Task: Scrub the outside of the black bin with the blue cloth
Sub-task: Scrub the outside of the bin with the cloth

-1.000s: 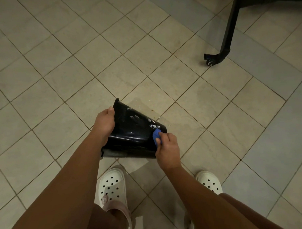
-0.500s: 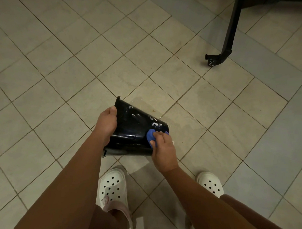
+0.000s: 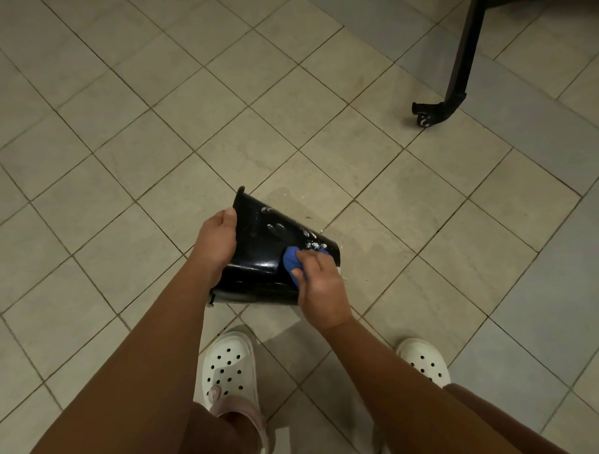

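The black bin (image 3: 259, 256) is held tilted above the tiled floor, its glossy outer side facing up with white soapy streaks near its far right end. My left hand (image 3: 216, 239) grips the bin's left edge. My right hand (image 3: 318, 283) presses a bunched blue cloth (image 3: 293, 260) against the bin's right side, below the white streaks. Most of the cloth is hidden under my fingers. The bin's inside is out of sight.
Beige tiled floor (image 3: 130, 159) all around, with a wet patch and small crumbs just beyond the bin. A black furniture leg with a caster (image 3: 427, 112) stands at the upper right. My feet in white clogs (image 3: 228, 370) are below the bin.
My right hand has slid the blue cloth leftward across the bin's outer side, from the right edge toward the middle. My left hand keeps its grip.
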### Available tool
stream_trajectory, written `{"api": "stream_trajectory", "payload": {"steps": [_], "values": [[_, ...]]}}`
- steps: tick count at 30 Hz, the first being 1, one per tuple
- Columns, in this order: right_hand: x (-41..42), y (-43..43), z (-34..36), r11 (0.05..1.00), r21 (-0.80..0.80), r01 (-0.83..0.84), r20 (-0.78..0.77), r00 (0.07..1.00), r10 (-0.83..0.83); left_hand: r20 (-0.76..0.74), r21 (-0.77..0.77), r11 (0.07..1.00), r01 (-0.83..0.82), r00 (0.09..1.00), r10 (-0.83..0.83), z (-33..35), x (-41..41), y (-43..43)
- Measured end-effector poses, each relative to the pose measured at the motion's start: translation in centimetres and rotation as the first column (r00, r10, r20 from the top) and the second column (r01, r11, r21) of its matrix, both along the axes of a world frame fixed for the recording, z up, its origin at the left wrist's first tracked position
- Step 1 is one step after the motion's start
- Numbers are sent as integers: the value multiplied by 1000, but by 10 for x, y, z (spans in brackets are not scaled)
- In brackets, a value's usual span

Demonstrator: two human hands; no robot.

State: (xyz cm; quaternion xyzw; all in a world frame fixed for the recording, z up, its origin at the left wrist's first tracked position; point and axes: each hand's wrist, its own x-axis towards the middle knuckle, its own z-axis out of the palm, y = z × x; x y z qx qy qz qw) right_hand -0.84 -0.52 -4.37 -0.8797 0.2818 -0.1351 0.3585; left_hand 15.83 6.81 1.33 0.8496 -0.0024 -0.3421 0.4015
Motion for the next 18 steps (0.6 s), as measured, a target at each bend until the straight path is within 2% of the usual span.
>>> {"api": "stream_trajectory", "payload": {"steps": [2,5,9,13,15,18], "values": [[5,-10,-1,999,33,29,-41,999,-28,8,-6,1000,-11,1000,11,-1,-1,0],[-4,-24,-6,981,53,189,-151,972,-179,30,-1,1000,-25,999,25,-3,-1,2],[-13,-12,-9,993,-33,114,-91,989,-117,25,-5,1000,17,1000,-17,1,0,1],[1,-17,-5,998,29,51,-70,996,-48,28,-25,999,29,999,-28,1,-2,3],[3,-27,-7,995,53,90,-103,991,-84,45,-33,999,29,999,-28,-1,-4,5],[-5,-33,-11,970,69,235,-207,954,-216,74,-34,999,38,997,-35,-2,-4,5]]}}
